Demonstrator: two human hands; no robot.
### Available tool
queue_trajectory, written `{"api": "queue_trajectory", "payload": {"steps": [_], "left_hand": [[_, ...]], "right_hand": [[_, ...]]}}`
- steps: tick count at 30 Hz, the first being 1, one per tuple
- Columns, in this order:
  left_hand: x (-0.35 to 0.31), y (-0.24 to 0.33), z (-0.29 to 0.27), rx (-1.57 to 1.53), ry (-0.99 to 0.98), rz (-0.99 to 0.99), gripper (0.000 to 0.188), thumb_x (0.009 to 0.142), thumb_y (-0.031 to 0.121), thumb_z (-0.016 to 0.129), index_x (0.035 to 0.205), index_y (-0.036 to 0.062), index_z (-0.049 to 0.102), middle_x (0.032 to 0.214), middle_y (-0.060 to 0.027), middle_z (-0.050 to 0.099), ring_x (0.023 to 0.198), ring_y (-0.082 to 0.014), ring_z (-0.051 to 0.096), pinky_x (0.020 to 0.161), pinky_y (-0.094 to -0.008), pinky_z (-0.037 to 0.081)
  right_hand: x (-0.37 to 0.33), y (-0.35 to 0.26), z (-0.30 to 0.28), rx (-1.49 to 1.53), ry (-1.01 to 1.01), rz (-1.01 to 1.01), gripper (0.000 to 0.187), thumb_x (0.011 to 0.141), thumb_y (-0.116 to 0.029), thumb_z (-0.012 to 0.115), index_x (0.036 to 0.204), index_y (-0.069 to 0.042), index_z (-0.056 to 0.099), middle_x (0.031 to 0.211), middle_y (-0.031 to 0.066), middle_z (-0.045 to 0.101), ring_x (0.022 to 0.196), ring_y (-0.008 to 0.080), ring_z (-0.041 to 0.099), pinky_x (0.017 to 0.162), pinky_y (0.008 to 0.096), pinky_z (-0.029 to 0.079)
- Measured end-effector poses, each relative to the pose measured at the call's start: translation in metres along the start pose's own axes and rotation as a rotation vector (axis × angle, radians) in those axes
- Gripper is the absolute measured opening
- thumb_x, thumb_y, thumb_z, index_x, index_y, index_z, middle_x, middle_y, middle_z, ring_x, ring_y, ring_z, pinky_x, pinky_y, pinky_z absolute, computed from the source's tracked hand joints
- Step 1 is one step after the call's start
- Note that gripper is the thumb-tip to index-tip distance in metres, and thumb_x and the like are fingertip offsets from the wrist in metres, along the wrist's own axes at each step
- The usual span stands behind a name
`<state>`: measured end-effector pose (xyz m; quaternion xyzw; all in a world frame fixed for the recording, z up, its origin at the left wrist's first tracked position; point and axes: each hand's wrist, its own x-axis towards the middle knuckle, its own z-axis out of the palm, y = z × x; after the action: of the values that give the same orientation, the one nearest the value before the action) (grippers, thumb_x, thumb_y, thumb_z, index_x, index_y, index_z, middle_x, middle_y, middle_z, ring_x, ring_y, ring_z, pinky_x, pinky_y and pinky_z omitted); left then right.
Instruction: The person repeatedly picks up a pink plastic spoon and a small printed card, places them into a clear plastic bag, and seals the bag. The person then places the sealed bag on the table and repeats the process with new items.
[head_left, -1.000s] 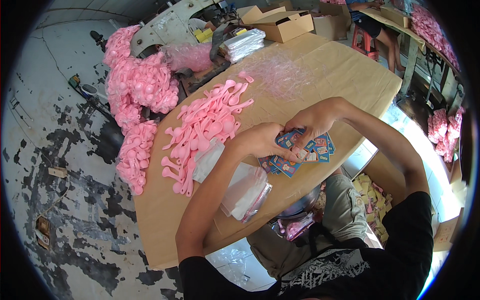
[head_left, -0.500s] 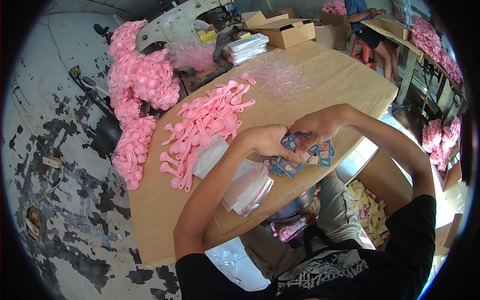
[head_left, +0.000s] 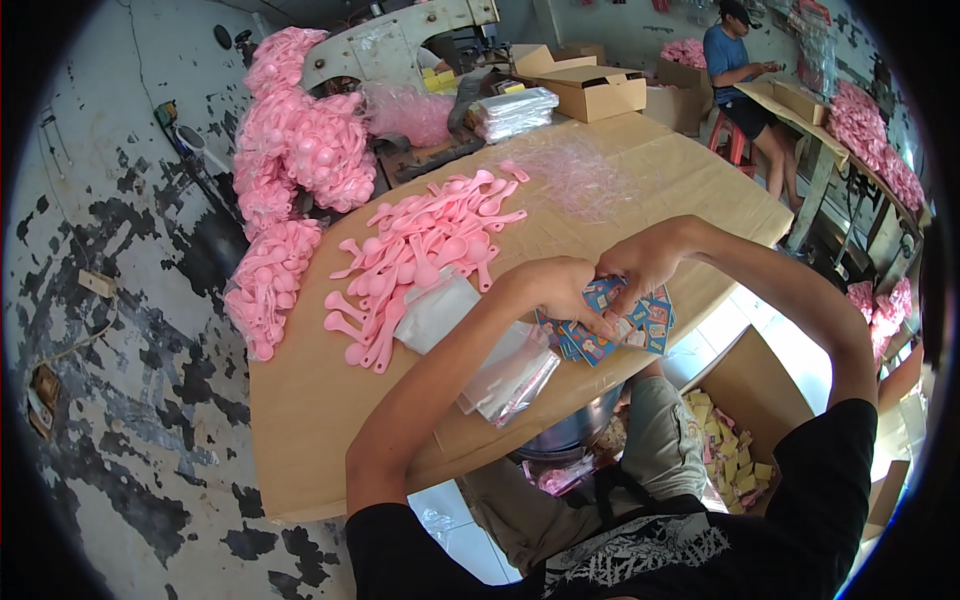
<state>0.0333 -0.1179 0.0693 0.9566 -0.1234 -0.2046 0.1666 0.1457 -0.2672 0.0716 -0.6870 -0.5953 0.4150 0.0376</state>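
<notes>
Above the table's near edge, my left hand and my right hand meet over a batch of small blue printed cards. Both are closed on the cards, thumbs pressing on their faces, and the cards fan out to either side. My fingers partly hide how many there are. Under and beside my left forearm lie flat clear plastic bags. Farther left, a loose heap of pink plastic measuring spoons spreads over the brown-covered table.
Bulging bags of pink spoons stand at the left by a machine. Clear strips, wrapped plastic packs and a cardboard box sit farther back. A carton of yellow pieces is by my knee. Another person sits far right.
The view has shifted a little, showing more of the seated person. My hands remain together on the cards, with the thumbs and the cards' fan slightly rearranged.
</notes>
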Motion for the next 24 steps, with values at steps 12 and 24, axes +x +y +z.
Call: {"api": "queue_trajectory", "payload": {"steps": [12, 24], "left_hand": [[-0.023, 0.016, -0.009, 0.180, 0.453, -0.070, 0.075, 0.062, 0.050, 0.085, 0.109, -0.0042, 0.062, 0.101, -0.0221, 0.069, 0.098, -0.0362, 0.067, 0.084, -0.0438, 0.052], [-0.050, -0.062, 0.011, -0.232, 0.528, -0.006, 0.088, 0.074, 0.030, 0.087, 0.141, -0.0028, 0.041, 0.131, -0.0187, 0.057, 0.124, -0.0280, 0.055, 0.106, -0.0391, 0.043]], "right_hand": [[-0.041, -0.043, 0.021, -0.219, 0.606, 0.046, 0.047, 0.087, -0.024, 0.072, 0.119, 0.001, 0.047, 0.095, 0.0222, 0.066, 0.091, 0.0386, 0.066, 0.081, 0.0453, 0.051], [0.011, 0.020, 0.030, -0.641, 0.754, -0.152, 0.047, 0.086, -0.031, 0.069, 0.117, 0.000, 0.051, 0.102, 0.0181, 0.066, 0.099, 0.0370, 0.064, 0.085, 0.0474, 0.050]]}}
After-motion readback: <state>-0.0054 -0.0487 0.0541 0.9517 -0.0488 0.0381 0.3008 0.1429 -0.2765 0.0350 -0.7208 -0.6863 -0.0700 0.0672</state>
